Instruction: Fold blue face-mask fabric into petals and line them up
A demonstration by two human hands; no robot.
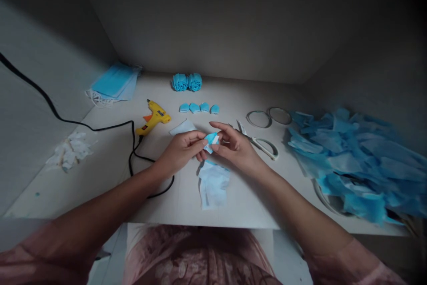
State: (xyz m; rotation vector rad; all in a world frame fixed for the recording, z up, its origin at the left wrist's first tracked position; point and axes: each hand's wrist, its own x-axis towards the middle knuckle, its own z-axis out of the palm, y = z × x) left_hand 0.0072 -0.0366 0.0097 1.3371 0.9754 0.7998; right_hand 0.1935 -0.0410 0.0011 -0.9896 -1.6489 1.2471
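Observation:
Between my two hands is a small folded piece of blue and white mask fabric (211, 142). My left hand (185, 149) pinches its left side, and my right hand (235, 145) grips the right side with thumb and fingers. Just below them, a light blue fabric sheet (213, 187) lies on the table. Another pale piece of fabric (183, 127) lies flat behind my left hand. Partly covered by my right hand, a pair of scissors (263, 145) rests with its handles to the right. Several small folded blue petals (203, 107) sit in a row farther back.
Two rolled blue fabric flowers (187, 82) stand at the back. On the left are a yellow glue gun (153, 118) with a black cord (133, 142), stacked face masks (115, 81) and white scraps (71, 151). Wire coils (259, 118) and a blue fabric heap (360, 160) lie right.

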